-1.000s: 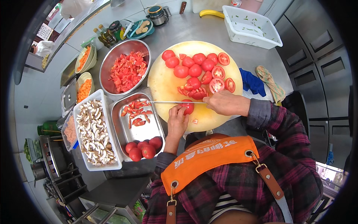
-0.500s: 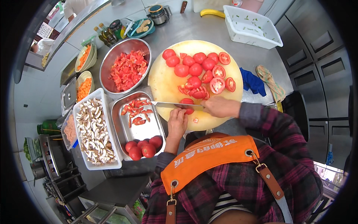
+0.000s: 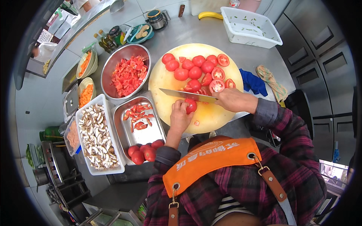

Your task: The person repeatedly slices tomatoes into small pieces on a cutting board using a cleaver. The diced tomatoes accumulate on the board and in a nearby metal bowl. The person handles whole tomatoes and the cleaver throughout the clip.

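Centrally, on a round yellow cutting board [image 3: 215,117] atop a steel table [image 3: 177,32]: one red tomato [image 3: 192,107], near side of the board, pinched in the curled left hand [image 3: 180,116]. Right hand [image 3: 233,100]: wrapped around one end of a broad knife [image 3: 186,94], held just beyond that tomato, contact unclear. Farther up the board: tomato halves [image 3: 195,72], some cut face up. To the left: steel tray [image 3: 145,132] with red slivers [image 3: 136,113] and tomatoes [image 3: 138,154]; beyond, steel bowl [image 3: 120,52] of chopped tomato [image 3: 129,76]. Beside the tray: white tub [image 3: 105,171] of sliced mushrooms [image 3: 97,139].
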`<act>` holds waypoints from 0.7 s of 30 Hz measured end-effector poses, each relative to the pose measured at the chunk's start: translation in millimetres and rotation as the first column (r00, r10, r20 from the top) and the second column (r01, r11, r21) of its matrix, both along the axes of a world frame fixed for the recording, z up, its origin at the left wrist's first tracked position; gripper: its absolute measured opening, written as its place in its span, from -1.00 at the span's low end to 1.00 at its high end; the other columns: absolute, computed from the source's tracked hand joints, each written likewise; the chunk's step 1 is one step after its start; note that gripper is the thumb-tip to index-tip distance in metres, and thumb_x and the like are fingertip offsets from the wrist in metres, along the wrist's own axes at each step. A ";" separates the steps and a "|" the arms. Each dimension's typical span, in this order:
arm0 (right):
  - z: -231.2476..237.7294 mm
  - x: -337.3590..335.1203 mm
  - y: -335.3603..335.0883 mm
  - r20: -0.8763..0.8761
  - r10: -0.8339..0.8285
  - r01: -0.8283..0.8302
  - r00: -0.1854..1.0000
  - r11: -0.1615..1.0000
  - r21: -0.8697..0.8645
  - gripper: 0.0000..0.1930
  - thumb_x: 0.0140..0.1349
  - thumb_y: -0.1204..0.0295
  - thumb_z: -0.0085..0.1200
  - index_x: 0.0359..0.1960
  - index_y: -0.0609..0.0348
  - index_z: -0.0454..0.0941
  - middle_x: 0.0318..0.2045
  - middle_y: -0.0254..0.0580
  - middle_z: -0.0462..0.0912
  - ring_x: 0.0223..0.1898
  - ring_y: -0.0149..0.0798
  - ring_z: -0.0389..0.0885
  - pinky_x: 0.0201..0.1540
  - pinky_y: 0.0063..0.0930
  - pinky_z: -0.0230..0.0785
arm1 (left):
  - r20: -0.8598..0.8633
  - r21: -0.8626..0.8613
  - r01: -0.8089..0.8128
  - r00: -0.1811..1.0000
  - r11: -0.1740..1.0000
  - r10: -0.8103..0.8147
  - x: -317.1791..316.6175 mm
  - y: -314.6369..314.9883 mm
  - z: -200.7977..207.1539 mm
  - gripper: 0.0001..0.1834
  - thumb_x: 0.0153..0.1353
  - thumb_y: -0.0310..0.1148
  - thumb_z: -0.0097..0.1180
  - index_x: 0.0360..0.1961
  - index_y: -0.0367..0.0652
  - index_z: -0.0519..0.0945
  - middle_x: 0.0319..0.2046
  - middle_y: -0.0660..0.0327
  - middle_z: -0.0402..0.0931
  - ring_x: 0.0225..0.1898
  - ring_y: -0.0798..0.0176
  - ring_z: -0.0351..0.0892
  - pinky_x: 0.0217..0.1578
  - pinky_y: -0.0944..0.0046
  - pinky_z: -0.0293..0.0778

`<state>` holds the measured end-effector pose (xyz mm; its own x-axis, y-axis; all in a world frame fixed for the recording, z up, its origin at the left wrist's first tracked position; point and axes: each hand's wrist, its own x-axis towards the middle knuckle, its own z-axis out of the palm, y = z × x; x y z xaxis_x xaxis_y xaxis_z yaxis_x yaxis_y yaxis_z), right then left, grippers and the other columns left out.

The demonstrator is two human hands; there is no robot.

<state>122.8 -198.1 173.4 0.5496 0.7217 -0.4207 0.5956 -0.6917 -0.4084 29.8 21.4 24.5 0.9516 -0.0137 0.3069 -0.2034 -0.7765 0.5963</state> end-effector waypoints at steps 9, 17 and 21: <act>-70.6 -19.7 18.6 0.085 -0.013 0.002 0.996 0.993 0.121 -0.76 0.26 0.39 -0.07 -0.18 0.32 0.49 -0.40 0.17 0.62 -0.29 0.11 0.64 -0.24 -0.03 0.43 | 0.001 -0.042 -0.114 0.993 0.993 0.114 -4.0 -11.6 -10.5 -0.53 -0.18 -0.46 0.42 -0.20 -0.18 0.49 -0.14 0.01 0.39 -0.06 -0.10 0.41 -0.02 0.03 0.41; -26.1 -4.6 1.2 -0.132 -0.012 0.005 0.991 0.999 -0.051 -0.75 0.29 0.38 -0.07 -0.17 0.35 0.49 -0.38 0.19 0.62 -0.26 0.10 0.64 -0.21 -0.06 0.44 | 0.048 -0.064 -0.077 0.996 0.995 0.081 -14.8 -1.2 -19.6 -0.57 -0.13 -0.50 0.38 -0.21 -0.23 0.47 -0.19 -0.01 0.42 -0.09 -0.09 0.43 -0.06 0.03 0.41; -56.9 -15.9 17.3 -0.176 -0.069 0.083 0.982 0.994 0.070 -0.67 0.27 0.31 -0.03 -0.07 0.34 0.47 -0.37 0.21 0.61 -0.26 0.13 0.62 -0.19 -0.08 0.43 | 0.039 -0.063 -0.051 0.998 0.997 0.053 -16.5 -2.7 -19.0 -0.64 -0.13 -0.51 0.36 -0.26 -0.23 0.51 -0.21 0.02 0.43 -0.08 -0.10 0.42 -0.04 0.04 0.42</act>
